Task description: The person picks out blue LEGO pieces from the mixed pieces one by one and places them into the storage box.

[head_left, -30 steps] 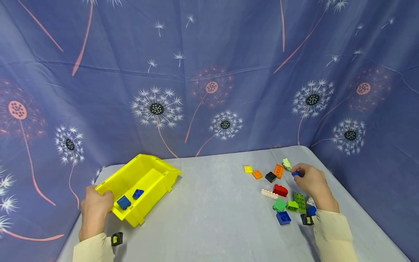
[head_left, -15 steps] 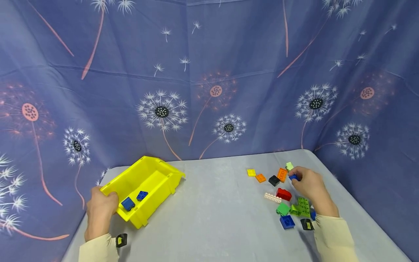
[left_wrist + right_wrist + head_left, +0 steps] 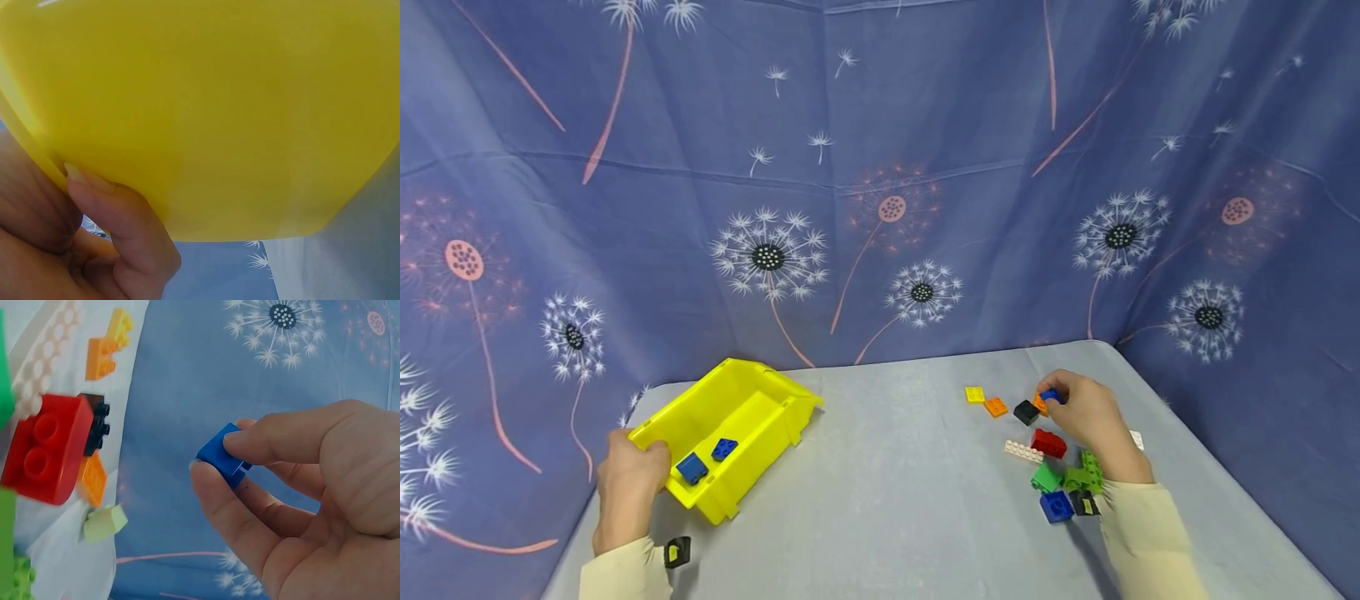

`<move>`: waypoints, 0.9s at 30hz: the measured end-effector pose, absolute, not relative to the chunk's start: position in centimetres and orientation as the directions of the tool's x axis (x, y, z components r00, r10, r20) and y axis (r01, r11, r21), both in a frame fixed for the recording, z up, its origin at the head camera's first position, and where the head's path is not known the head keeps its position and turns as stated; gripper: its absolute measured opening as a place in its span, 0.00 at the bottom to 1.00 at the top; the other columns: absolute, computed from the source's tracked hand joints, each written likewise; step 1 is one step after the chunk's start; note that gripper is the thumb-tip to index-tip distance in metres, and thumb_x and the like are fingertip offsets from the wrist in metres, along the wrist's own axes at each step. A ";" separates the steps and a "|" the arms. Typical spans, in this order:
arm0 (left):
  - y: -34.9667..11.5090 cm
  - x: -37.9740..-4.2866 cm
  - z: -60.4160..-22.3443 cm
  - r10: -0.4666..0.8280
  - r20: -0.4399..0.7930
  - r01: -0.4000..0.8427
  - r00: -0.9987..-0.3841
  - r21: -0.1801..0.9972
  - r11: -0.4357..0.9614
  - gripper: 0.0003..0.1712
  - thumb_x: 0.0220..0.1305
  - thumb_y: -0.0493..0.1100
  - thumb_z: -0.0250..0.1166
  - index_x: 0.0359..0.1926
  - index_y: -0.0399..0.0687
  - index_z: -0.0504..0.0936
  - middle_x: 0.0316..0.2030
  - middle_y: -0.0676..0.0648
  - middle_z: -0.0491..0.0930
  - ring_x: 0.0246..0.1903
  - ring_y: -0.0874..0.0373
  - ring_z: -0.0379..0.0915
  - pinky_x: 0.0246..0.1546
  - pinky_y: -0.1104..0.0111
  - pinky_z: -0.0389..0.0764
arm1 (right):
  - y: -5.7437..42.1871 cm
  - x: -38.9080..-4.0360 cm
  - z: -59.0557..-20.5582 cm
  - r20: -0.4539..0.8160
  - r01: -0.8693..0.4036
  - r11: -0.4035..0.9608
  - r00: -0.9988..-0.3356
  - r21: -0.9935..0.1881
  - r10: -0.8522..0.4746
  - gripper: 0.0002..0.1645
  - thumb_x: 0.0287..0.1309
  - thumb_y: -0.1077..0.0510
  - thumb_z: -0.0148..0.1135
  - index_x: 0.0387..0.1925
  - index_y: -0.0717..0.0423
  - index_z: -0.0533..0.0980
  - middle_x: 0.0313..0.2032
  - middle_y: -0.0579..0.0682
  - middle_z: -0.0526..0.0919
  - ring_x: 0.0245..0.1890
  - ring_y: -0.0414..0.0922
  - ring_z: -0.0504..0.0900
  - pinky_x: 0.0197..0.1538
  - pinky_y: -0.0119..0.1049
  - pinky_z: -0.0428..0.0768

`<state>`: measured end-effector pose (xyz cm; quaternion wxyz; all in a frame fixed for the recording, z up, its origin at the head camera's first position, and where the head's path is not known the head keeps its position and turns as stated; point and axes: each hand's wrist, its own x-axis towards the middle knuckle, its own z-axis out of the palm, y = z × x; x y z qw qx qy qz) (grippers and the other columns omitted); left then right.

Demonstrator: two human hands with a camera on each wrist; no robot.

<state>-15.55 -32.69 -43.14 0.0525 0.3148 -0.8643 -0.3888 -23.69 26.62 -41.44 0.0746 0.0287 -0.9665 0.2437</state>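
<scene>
At the left, my left hand (image 3: 631, 483) grips the near end of a yellow bin (image 3: 758, 417), thumb over the rim. The left wrist view shows the bin's outer wall (image 3: 219, 125) filling most of the picture. Two blue toy bricks lie inside: a darker one (image 3: 692, 468) and a studded one (image 3: 724, 449). On the right, my right hand (image 3: 1086, 412) pinches a blue toy brick (image 3: 222, 455) between thumb and fingers. In the head view it overlaps an orange brick (image 3: 1040, 405) beyond the black brick (image 3: 1026, 412).
Loose bricks lie around my right forearm: a red one (image 3: 1048, 443), a white studded strip (image 3: 1024, 452), green pieces (image 3: 1046, 477) and a blue brick (image 3: 1056, 507). Farther back are a yellow plate (image 3: 974, 395) and a small orange plate (image 3: 996, 407). A patterned curtain (image 3: 880, 167) hangs behind the table.
My right hand has moved left with the blue brick, from the right of the orange brick to over it. The left hand still grips the bin. The head view has shifted slightly.
</scene>
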 end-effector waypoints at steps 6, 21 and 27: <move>-32.8 -15.4 -43.1 -0.579 -0.169 -0.512 -0.797 0.697 0.501 0.40 0.64 0.49 0.47 0.69 0.33 0.43 0.46 0.26 0.65 0.35 0.41 0.70 0.29 0.56 0.71 | 25.0 -24.0 -40.9 0.155 -0.101 0.877 -0.987 -0.471 -0.030 0.09 0.55 0.61 0.61 0.40 0.51 0.78 0.32 0.51 0.79 0.29 0.48 0.72 0.30 0.39 0.74; -32.8 -15.4 -43.1 -0.579 -0.150 -0.504 -0.802 0.690 0.519 0.39 0.63 0.48 0.47 0.67 0.31 0.46 0.47 0.24 0.64 0.42 0.35 0.65 0.37 0.49 0.69 | 19.6 -24.8 -38.8 0.186 -0.184 0.843 -0.977 -0.505 -0.102 0.11 0.56 0.61 0.61 0.41 0.49 0.78 0.36 0.50 0.81 0.31 0.46 0.75 0.31 0.38 0.76; -32.7 -15.5 -43.2 -0.584 -0.145 -0.505 -0.799 0.689 0.519 0.38 0.63 0.48 0.47 0.67 0.31 0.47 0.47 0.24 0.64 0.41 0.35 0.66 0.37 0.48 0.69 | 17.3 -24.9 -37.4 0.211 -0.244 0.828 -0.965 -0.505 -0.156 0.11 0.56 0.62 0.60 0.41 0.47 0.78 0.36 0.48 0.81 0.30 0.45 0.76 0.33 0.40 0.74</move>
